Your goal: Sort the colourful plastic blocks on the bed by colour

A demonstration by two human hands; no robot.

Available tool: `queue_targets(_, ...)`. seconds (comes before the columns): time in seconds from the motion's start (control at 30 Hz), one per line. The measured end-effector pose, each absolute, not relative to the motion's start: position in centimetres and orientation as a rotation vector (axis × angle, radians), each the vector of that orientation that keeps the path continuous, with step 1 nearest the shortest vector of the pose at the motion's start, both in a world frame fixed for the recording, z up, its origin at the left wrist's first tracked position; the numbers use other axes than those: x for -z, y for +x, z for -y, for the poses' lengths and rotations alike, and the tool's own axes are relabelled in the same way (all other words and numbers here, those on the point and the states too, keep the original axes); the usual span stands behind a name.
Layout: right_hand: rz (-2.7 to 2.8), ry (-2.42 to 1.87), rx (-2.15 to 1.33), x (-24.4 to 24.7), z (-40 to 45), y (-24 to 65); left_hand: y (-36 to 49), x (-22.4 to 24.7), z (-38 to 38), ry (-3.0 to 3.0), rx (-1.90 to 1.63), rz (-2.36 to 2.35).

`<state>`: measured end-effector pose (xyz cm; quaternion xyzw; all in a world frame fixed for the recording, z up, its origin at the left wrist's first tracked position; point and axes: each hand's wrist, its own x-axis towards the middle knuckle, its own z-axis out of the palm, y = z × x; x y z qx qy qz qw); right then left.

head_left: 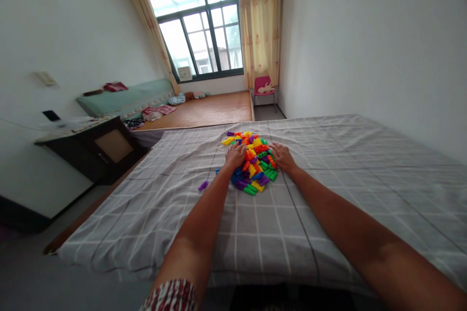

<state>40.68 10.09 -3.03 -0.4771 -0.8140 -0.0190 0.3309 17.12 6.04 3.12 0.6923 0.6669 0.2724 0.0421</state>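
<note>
On the bed [350, 175], nearer its far edge than its near one: multicolored plastic block pile [257, 160]. I've got left hand [236, 154] at its left side, right hand [282, 156] at its right, hands apart, fingers spread. Purple block [203, 186] sits alone, left of pile.

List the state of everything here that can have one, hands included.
Toy blocks: loose, mostly heaped
Left hand: on the heap's left side, grip unclear
Right hand: open, at the heap's right edge
Curtains: parted
Window: appears shut
Cabinet door: shut
Checked bedsheet: spread, rumpled
Pink chair: upright, plush toy on it
</note>
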Motion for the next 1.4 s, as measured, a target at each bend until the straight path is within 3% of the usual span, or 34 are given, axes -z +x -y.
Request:
queue_targets(0.1,1.988,-1.327,0.002,3.2,-11.0,41.5,20.2,-4.3,-3.5,2.433,-0.844,-1.906)
queue_targets(0.23,2.011,-1.270,-0.286,2.7,-10.8,41.7,23.2,-4.5,0.1,2.892,-0.415,-1.221)
queue_targets(0.3,2.025,-1.142,-0.459,2.4,-10.4,41.5,23.3,-4.2,0.9,2.957,-0.315,-1.154)
queue_targets(0.5,1.777,-0.991,-0.810,2.0,-9.9,41.4,19.7,-3.9,-0.4,2.862,-0.387,-1.518)
queue_targets(0.7,1.726,-1.082,-0.751,2.5,-10.0,41.6,15.5,-3.9,-2.1,2.548,-0.674,-2.056)
queue_targets(0.93,1.753,-1.014,-0.724,2.3,-9.5,41.4,11.0,-3.8,-3.5,1.977,-0.781,-2.307)
queue_targets(1.2,2.001,-0.918,-0.619,1.3,-6.9,39.6,12.8,-3.4,-3.3,2.253,-0.728,-1.834)
queue_targets(1.4,1.855,-1.066,-0.603,0.4,-6.4,39.8,11.0,-4.4,-3.7,2.060,-1.245,-1.923)
